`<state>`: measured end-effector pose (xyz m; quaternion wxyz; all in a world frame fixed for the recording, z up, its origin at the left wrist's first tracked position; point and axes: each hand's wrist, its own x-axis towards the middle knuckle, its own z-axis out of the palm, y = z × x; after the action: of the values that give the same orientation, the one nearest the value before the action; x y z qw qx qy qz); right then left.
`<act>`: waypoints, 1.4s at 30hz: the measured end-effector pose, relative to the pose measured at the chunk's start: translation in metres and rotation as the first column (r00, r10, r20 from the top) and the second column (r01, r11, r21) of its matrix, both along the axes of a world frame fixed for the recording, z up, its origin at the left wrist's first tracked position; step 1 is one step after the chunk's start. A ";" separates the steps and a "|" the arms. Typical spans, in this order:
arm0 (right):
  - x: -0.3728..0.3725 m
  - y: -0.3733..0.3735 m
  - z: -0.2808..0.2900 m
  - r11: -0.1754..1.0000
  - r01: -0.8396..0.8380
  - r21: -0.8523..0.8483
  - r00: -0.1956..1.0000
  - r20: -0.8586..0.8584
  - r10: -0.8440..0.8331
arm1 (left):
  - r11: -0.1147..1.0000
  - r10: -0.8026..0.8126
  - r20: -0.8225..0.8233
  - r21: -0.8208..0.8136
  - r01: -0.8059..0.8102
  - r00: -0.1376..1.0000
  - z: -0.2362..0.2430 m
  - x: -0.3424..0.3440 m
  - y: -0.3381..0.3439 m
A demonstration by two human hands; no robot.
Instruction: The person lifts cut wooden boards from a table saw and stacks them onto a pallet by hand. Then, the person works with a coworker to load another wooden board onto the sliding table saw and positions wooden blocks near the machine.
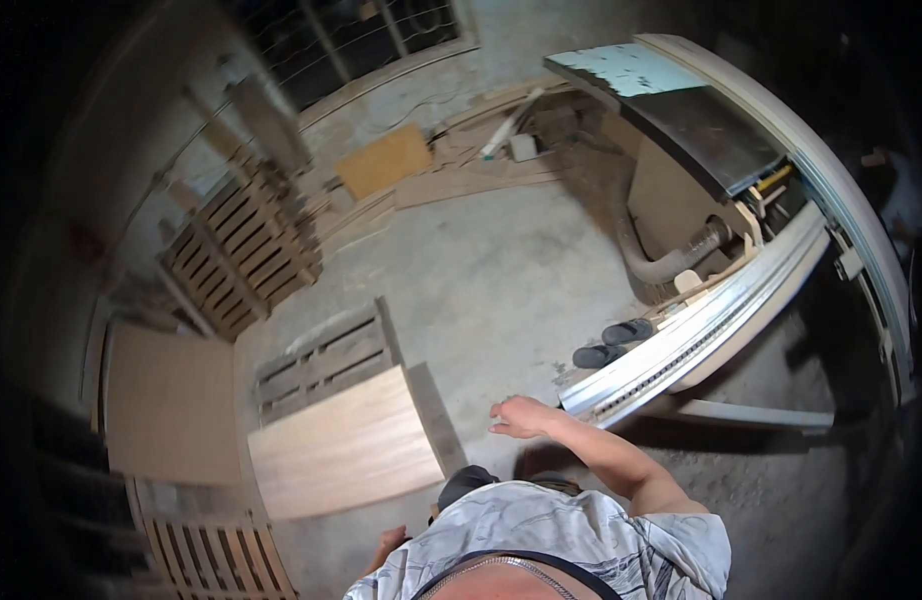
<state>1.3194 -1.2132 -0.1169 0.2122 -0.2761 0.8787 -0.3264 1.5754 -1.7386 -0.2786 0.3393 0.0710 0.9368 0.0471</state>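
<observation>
Head view. Workshop with a grey, dusty concrete floor (501, 270) and a barred window at the top. Wooden pallets (243, 250) lean at the left wall; another pallet (326, 360) lies flat near the centre, and a third (216, 560) shows at the lower left edge. Loose boards and a tan sheet (384, 160) lie along the far wall. At the right stands a large sawing machine (701, 130) with a ribbed dust hose (671, 262) and a long pale metal rail (701, 330). A pair of dark slippers (613, 343) rests on the floor just beside the rail.

The pale wooden panel (343, 450) is rectangular, light-grained and flat, lying partly on the central pallet, with a grey strip along its right edge.

The right hand (521, 415) is extended, fingers loosely spread, holding nothing; it hovers between the panel's right edge and the lower end of the rail. The left hand (389, 545) is low beside the body, mostly hidden; its opening cannot be told. The panel lies left of the right hand.
</observation>
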 end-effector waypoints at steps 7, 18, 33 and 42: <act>-0.129 0.017 -0.018 0.940 0.267 0.214 0.961 0.005 -0.275 | 0.987 -0.039 0.102 0.157 0.023 0.994 -0.027 -0.335 -0.043; -0.273 -0.020 0.007 0.795 0.597 0.106 0.750 0.277 -0.601 | 0.417 0.448 0.463 0.648 -0.637 0.765 0.014 -0.816 0.140; -0.474 0.212 -0.058 0.621 0.747 0.238 0.562 0.276 -0.780 | 0.894 -0.422 0.295 -0.021 0.448 0.857 -0.016 -1.003 0.252; -0.572 0.352 -0.041 0.454 0.863 0.219 0.425 0.170 -0.889 | 0.718 0.502 0.567 0.148 -0.680 0.653 0.010 -1.170 0.404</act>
<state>0.7475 -0.8608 -0.1578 0.1379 0.2777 0.8722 -0.3784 0.4056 -1.3351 -0.2687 0.5108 -0.1991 0.7649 0.3382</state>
